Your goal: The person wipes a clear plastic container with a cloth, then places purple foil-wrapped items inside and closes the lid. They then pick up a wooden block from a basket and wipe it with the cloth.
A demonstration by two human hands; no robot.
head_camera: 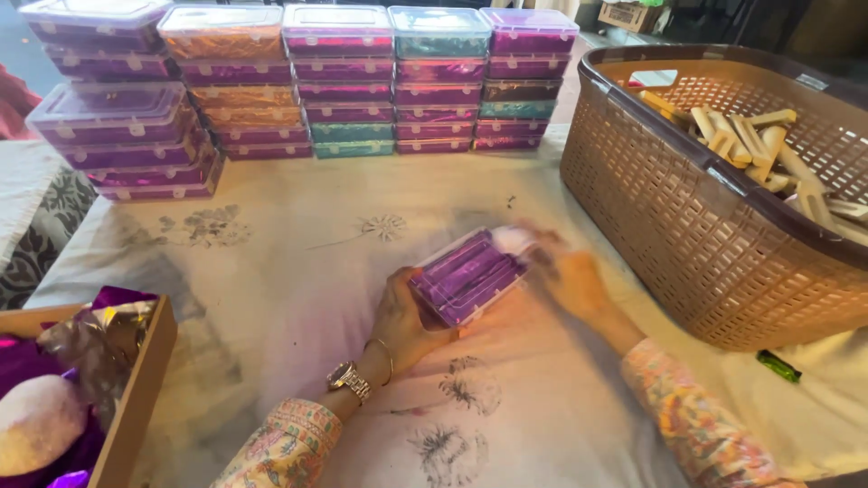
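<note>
landmark: clear box with purple lining (468,276), lay tilted on white cloth (298,298) near middle. far left of box, cardboard box (136,398) with purple foil. behind box, stacked lidded containers (298,77) in rows. left hand (405,318) gripped box's near-left corner, fingers curled around it. right hand (565,276) was blurred at box's right end; fingers touched it, grip i cannot tell. right of box, brown plastic basket (674,212) held pale wooden pieces (755,140).

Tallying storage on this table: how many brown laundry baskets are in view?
1: the brown basket stands on the table's right side, beside the right hand. Others may be outside the picture.
</note>
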